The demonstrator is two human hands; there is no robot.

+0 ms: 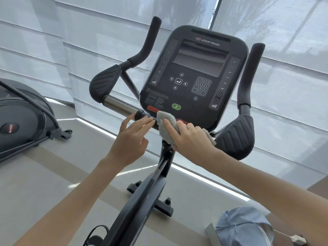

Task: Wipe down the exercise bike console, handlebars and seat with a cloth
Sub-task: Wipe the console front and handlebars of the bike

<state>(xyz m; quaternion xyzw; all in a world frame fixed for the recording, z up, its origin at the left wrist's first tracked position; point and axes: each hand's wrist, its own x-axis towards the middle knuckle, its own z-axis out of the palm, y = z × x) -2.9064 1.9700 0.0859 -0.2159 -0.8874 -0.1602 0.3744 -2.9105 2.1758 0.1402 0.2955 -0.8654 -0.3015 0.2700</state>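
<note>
My right hand (190, 137) presses the grey cloth (166, 126) on the handlebar crossbar (122, 106), which runs leftward past my open, empty left hand (132, 139).

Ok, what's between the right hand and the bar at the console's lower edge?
The grey cloth. In the head view the right hand presses it against the bar under the console; the left hand touches the bar directly.

"STAR TRAC" on console (193, 77), numbers 24–40 beside screen.
</note>
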